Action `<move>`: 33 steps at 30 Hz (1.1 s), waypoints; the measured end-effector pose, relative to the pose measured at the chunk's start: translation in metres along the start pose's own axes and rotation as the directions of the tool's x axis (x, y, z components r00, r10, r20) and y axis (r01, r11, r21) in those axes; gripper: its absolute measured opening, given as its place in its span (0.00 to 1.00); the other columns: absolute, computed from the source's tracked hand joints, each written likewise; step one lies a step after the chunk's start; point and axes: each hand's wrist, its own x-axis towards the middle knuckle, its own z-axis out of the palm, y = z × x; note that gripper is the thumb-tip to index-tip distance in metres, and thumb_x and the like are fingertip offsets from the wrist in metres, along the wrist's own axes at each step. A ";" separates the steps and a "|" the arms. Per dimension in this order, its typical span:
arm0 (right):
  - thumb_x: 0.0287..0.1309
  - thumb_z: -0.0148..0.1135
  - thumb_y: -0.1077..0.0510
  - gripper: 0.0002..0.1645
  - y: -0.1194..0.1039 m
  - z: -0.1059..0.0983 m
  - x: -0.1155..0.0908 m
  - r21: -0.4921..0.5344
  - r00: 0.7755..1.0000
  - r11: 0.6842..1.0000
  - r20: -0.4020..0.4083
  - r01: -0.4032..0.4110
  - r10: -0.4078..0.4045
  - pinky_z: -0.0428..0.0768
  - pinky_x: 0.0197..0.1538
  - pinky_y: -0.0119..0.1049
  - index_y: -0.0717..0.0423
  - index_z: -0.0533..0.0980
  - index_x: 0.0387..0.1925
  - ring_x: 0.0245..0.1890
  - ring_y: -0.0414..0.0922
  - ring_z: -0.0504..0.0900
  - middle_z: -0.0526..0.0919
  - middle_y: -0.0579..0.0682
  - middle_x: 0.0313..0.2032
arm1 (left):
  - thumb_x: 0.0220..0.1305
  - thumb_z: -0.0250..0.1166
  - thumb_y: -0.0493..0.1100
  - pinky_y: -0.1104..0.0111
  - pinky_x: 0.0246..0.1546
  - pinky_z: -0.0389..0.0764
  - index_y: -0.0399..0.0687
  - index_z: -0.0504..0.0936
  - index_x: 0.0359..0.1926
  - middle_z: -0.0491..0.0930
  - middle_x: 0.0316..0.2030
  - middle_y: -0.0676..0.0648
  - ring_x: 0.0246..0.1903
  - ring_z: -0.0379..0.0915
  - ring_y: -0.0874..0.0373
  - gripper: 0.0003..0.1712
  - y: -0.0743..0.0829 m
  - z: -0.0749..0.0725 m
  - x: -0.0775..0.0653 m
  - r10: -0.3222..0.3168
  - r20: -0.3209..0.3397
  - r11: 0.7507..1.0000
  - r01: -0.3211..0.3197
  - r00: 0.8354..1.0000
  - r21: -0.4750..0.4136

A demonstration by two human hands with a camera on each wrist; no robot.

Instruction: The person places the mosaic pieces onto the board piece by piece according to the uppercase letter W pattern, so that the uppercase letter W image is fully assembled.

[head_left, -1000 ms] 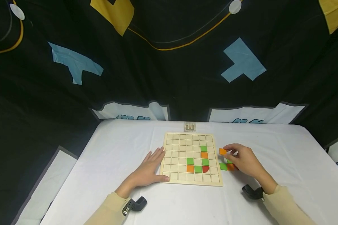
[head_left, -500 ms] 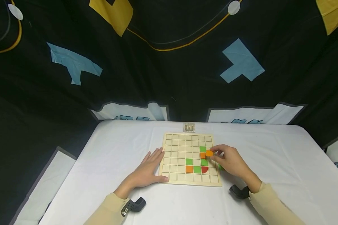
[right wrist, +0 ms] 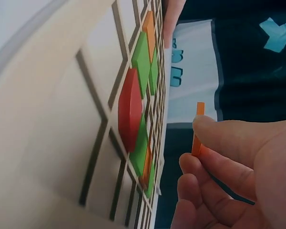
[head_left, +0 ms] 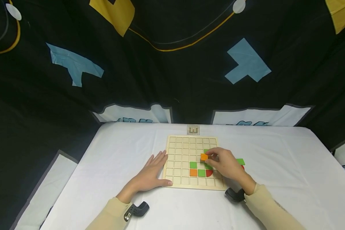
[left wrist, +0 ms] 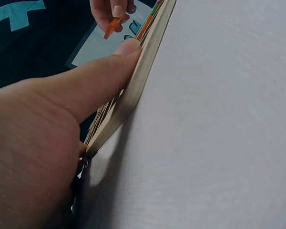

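Observation:
A pale wooden grid board (head_left: 178,166) lies on the white table. My left hand (head_left: 149,175) rests along its left edge with fingers spread, its thumb (left wrist: 100,78) over the near corner. Between thumb and fingers my right hand (head_left: 225,163) pinches an orange square tile (head_left: 203,157), held above the board's right half. The right wrist view shows this orange tile (right wrist: 200,109) edge-on, apart from the board. Set in the grid are green tiles (head_left: 193,165), an orange tile (head_left: 193,172) and a red rounded piece (head_left: 209,173). My right hand partly covers the tiles farther back.
Right of the board lie loose pieces, a green tile (head_left: 240,161) and a red one (head_left: 242,167), partly hidden behind my right hand. A small card with a grid pattern (head_left: 193,129) lies beyond the board's far edge. A black patterned cloth (head_left: 175,83) hangs behind the table.
My right hand has carried the orange tile leftward from beside the board to over its right half. My left hand has stayed at the board's left edge.

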 end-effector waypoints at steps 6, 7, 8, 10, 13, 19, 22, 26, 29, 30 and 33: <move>0.57 0.72 0.62 0.14 -0.004 0.007 0.006 0.026 1.000 1.000 0.018 0.000 -0.001 0.82 0.45 0.42 0.59 0.84 0.46 0.37 0.43 0.79 0.85 0.50 0.41 | 0.58 0.68 0.68 0.50 0.76 0.34 0.35 0.49 0.78 0.41 0.79 0.40 0.79 0.32 0.47 0.63 0.001 0.000 0.000 -0.003 0.007 1.000 0.003 1.000 0.006; 0.57 0.72 0.63 0.14 -0.004 0.008 0.007 0.028 1.000 1.000 0.020 0.000 -0.001 0.82 0.45 0.41 0.59 0.84 0.46 0.36 0.42 0.80 0.86 0.50 0.41 | 0.58 0.68 0.68 0.50 0.76 0.34 0.35 0.49 0.78 0.40 0.79 0.40 0.79 0.32 0.48 0.63 0.001 0.000 0.000 -0.005 0.009 1.000 0.005 1.000 0.008; 0.57 0.72 0.63 0.14 -0.005 0.009 0.008 0.031 1.000 1.000 0.023 0.001 -0.001 0.82 0.45 0.41 0.60 0.83 0.46 0.36 0.42 0.79 0.85 0.49 0.40 | 0.58 0.68 0.68 0.51 0.77 0.34 0.35 0.48 0.78 0.40 0.79 0.41 0.79 0.32 0.49 0.63 0.001 0.000 0.000 -0.008 0.012 1.000 0.008 1.000 0.011; 0.57 0.72 0.63 0.14 -0.005 0.010 0.010 0.034 1.000 0.999 0.026 0.006 -0.007 0.82 0.44 0.40 0.60 0.83 0.45 0.35 0.41 0.79 0.85 0.50 0.40 | 0.58 0.68 0.68 0.51 0.77 0.34 0.35 0.49 0.78 0.40 0.79 0.41 0.79 0.32 0.48 0.63 0.001 0.000 0.001 -0.009 0.011 1.000 0.008 1.000 0.012; 0.57 0.72 0.64 0.14 -0.006 0.012 0.012 0.034 0.999 0.999 0.034 0.015 -0.016 0.81 0.42 0.39 0.61 0.83 0.45 0.34 0.41 0.78 0.85 0.50 0.39 | 0.58 0.68 0.68 0.50 0.76 0.34 0.35 0.49 0.78 0.41 0.79 0.40 0.79 0.32 0.47 0.63 0.000 0.000 0.000 -0.006 0.006 1.000 0.006 1.000 0.016; 0.58 0.71 0.62 0.13 -0.008 0.016 0.018 0.013 0.998 1.000 0.054 0.025 -0.026 0.80 0.41 0.37 0.59 0.84 0.46 0.33 0.41 0.76 0.85 0.48 0.40 | 0.58 0.68 0.68 0.50 0.76 0.34 0.34 0.50 0.78 0.42 0.79 0.39 0.78 0.33 0.47 0.63 0.000 0.000 0.000 -0.004 0.002 1.000 0.004 1.000 0.019; 0.58 0.71 0.61 0.13 -0.010 0.017 0.020 -0.002 0.998 1.000 0.062 0.021 -0.021 0.80 0.42 0.38 0.59 0.84 0.46 0.34 0.41 0.77 0.85 0.48 0.40 | 0.58 0.68 0.68 0.51 0.77 0.34 0.35 0.49 0.78 0.41 0.79 0.40 0.79 0.32 0.48 0.63 0.000 0.000 0.001 -0.008 0.004 1.000 0.008 1.000 0.016; 0.57 0.73 0.61 0.14 -0.014 0.018 0.024 -0.022 0.997 1.000 0.071 0.005 -0.003 0.81 0.44 0.39 0.59 0.85 0.46 0.36 0.41 0.79 0.86 0.48 0.41 | 0.58 0.67 0.69 0.52 0.77 0.34 0.36 0.48 0.78 0.40 0.80 0.41 0.79 0.31 0.49 0.63 0.000 0.001 0.001 -0.013 0.010 1.000 0.013 1.000 0.020; 0.56 0.73 0.60 0.15 -0.016 0.020 0.026 -0.041 0.997 0.999 0.080 0.000 0.004 0.82 0.45 0.39 0.59 0.85 0.46 0.37 0.41 0.80 0.86 0.48 0.41 | 0.58 0.68 0.68 0.51 0.77 0.35 0.35 0.49 0.78 0.41 0.79 0.40 0.79 0.32 0.48 0.63 0.000 0.001 0.000 -0.005 0.002 1.000 0.005 1.000 0.020; 0.56 0.73 0.60 0.15 -0.016 0.020 0.027 -0.045 0.997 0.999 0.083 -0.003 0.006 0.82 0.45 0.40 0.59 0.85 0.46 0.37 0.41 0.80 0.86 0.48 0.41 | 0.58 0.68 0.68 0.51 0.77 0.35 0.34 0.49 0.78 0.41 0.79 0.40 0.79 0.33 0.47 0.63 0.001 0.000 0.000 -0.002 -0.001 1.000 0.002 1.000 0.020; 0.57 0.73 0.60 0.14 -0.017 0.021 0.029 -0.056 0.996 0.998 0.089 -0.010 0.015 0.82 0.46 0.40 0.59 0.85 0.45 0.37 0.41 0.80 0.86 0.48 0.41 | 0.58 0.68 0.68 0.49 0.76 0.35 0.33 0.50 0.78 0.42 0.79 0.39 0.78 0.34 0.46 0.63 0.001 0.000 -0.001 0.005 -0.005 1.000 -0.005 1.000 0.020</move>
